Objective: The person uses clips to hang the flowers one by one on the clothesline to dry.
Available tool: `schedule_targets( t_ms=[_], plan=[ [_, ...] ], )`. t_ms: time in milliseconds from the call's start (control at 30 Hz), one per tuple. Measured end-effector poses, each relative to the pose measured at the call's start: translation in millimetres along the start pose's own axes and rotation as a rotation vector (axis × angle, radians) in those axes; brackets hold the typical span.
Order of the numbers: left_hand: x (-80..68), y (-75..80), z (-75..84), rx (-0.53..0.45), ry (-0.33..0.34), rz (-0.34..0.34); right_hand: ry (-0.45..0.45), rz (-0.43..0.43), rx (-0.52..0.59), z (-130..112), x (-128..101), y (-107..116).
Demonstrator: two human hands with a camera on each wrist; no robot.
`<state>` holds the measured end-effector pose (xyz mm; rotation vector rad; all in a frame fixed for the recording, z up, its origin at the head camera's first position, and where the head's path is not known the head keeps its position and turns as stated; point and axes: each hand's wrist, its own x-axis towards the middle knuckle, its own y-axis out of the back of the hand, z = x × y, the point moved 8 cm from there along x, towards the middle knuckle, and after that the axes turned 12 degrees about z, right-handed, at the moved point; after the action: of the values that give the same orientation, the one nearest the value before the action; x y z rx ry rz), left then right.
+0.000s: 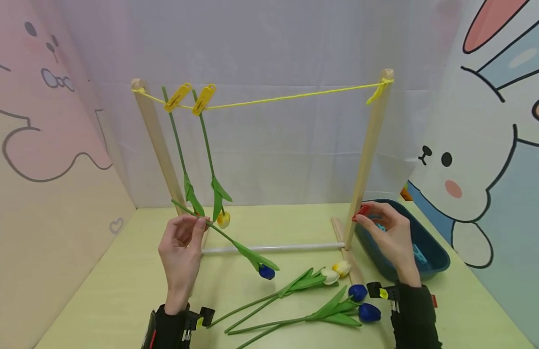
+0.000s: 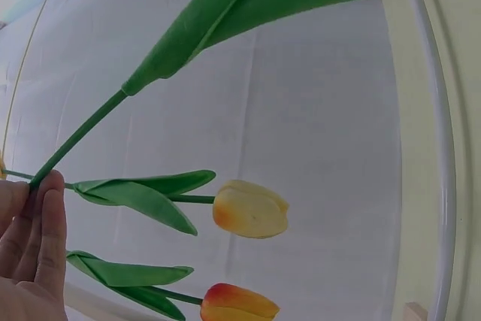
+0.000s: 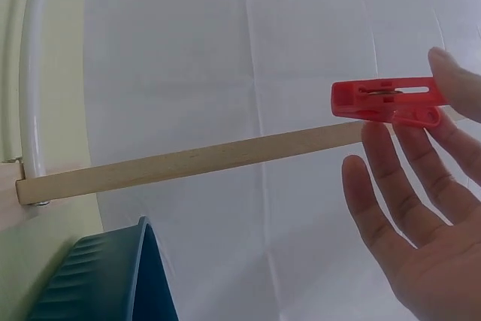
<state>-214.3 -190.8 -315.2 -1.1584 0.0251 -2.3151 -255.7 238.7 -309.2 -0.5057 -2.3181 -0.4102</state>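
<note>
left hand [image 1: 181,245]: fingers pinch blue tulip stem [image 1: 221,233], bloom low-right | right hand [image 1: 389,232]: pinches red clothespin [image 1: 361,211], far right of stem | string [image 1: 287,98] above both

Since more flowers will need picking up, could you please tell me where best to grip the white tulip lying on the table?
Grip the white tulip on its bare stem, near the lower left end, coming from above. The stem lies flat and points toward the person, so fingers can pinch across it there. The bloom lies against the yellow tulip and leaves crowd the middle, so both seem poorer spots.
</note>
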Motion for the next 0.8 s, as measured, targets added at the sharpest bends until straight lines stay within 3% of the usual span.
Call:
schedule_targets(
  t_ms=[100,167,233,433,533,667,800],
  plan=[
    [3.5,-3.7,-2.3,-0.061,0.022,0.003,0.014,0.009,0.013,-4,4,-2],
    [5.9,-8.2,-2.5,-0.052,0.027,-0.006,0.033,0.013,0.025,-8,5,-4],
    [10.1,-15.7,8.8,-0.034,0.074,0.008,0.050,0.018,0.041,-11,7,-7],
    [16.4,-30.0,12.3,-0.001,0.122,-0.025,0.116,0.014,0.096,-15,8,-16],
    [20.4,-36.3,16.0,-0.021,0.127,-0.056,0.177,-0.009,0.149,9,10,-21],
    [25.9,-44.0,17.7,-0.018,0.127,-0.099,0.244,-0.025,0.217,60,17,-31],
    [31.6,-53.0,18.2,-0.029,0.131,-0.127,0.250,0.010,0.229,67,24,-37]
  ],
)
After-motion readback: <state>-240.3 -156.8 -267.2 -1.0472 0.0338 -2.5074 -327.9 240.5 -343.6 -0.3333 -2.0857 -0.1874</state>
